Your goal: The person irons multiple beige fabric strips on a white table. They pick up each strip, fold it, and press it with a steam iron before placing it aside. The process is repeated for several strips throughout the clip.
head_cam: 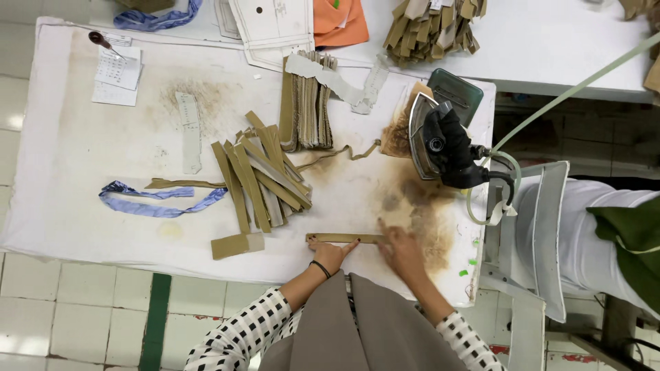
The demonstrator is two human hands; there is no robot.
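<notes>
Nearest the camera, a grey-brown cloth (364, 323) hangs down between the person's checked sleeves. Just past it, both hands lie on one tan strip (346, 238) that runs flat along the near edge of the padded white board (69, 151). The left hand (328, 253), with a dark band at the wrist, is spread nearly flat, its fingertips pressing the strip's left end; it grips nothing. The right hand (401, 251) is also open and flat, palm down over the strip's right end, pinning it rather than clasping it.

The strip looks like thin folded fabric: light, limp and easy to crease, so it probably handles best pinched at the ends or held flat under the fingertips, not lifted by the middle.

To the left, one short tan piece (237, 245) lies by itself. Beyond it is a loose heap of strips (258, 182), roughly a dozen, too overlapped to count exactly. Further back stands one stack of pieces (306, 110). One blue cloth loop (155, 203) lies well to the left. One iron (440, 141) rests on the scorched right part of the board, its hose (570, 89) leading away right. A second bundle (433, 27) lies on the far table.
</notes>
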